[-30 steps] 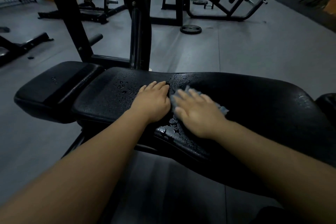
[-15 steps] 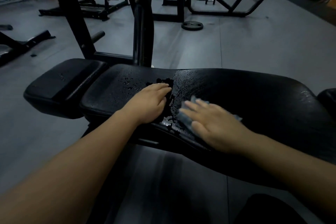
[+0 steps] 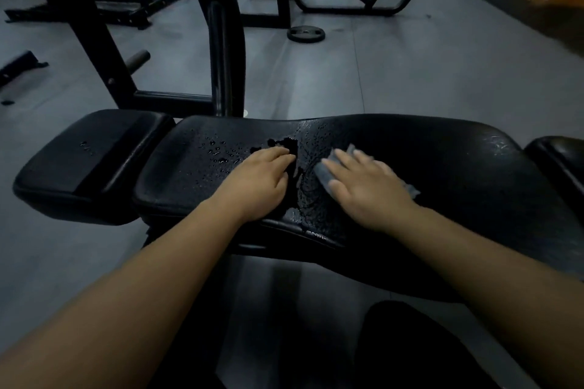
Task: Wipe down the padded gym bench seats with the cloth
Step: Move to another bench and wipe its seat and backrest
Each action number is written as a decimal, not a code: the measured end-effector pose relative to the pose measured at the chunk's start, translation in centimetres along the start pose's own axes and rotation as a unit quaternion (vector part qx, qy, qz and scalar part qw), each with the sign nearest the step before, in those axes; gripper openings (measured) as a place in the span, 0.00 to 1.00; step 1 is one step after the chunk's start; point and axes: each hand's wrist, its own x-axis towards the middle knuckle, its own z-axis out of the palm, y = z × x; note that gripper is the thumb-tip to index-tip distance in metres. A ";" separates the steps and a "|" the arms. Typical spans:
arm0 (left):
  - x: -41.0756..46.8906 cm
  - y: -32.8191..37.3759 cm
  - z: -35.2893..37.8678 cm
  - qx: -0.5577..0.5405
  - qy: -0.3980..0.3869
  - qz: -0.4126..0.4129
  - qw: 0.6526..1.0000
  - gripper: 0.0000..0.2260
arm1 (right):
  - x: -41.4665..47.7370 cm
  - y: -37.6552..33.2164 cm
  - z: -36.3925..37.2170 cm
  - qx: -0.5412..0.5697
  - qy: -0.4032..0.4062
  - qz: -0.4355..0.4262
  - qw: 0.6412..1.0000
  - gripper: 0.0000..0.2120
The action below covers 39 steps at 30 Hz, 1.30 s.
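Soft grey cloth point(image 3: 322, 174) mostly hidden beneath the flat right hand point(image 3: 369, 189); left hand point(image 3: 259, 186) rests flat too, on the droplet-beaded, pebbled black bench pad point(image 3: 442, 161).

Two hands point(image 3: 259, 188) point(image 3: 371, 191), one cloth point(image 3: 323, 174), three bench pads point(image 3: 85, 164) point(image 3: 442, 161) point(image 3: 561, 161)

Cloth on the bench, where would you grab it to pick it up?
The cloth lies flat on the bench pad under the right hand, so only its edges are free. Probably best is a pinch grip on the grey corner poking out ahead of that hand, coming from above on its left side.
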 end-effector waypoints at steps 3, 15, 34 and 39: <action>-0.4 -0.8 -0.5 0.031 0.012 0.021 0.999 0.23 | 0.4 -3.8 0.5 -0.012 0.002 -0.028 1.000 0.28; -1.2 -1.6 0.1 0.027 0.007 -0.065 0.997 0.27 | 1.0 -5.3 0.8 -0.032 -0.006 -0.152 0.988 0.34; 0.3 -2.4 -0.5 0.019 -0.007 -0.058 0.998 0.27 | 3.4 -2.6 -0.2 -0.025 -0.008 -0.083 0.996 0.37; 0.9 -4.0 -0.5 0.027 0.007 -0.034 0.999 0.26 | -0.6 -3.3 0.4 0.000 -0.054 -0.187 0.981 0.34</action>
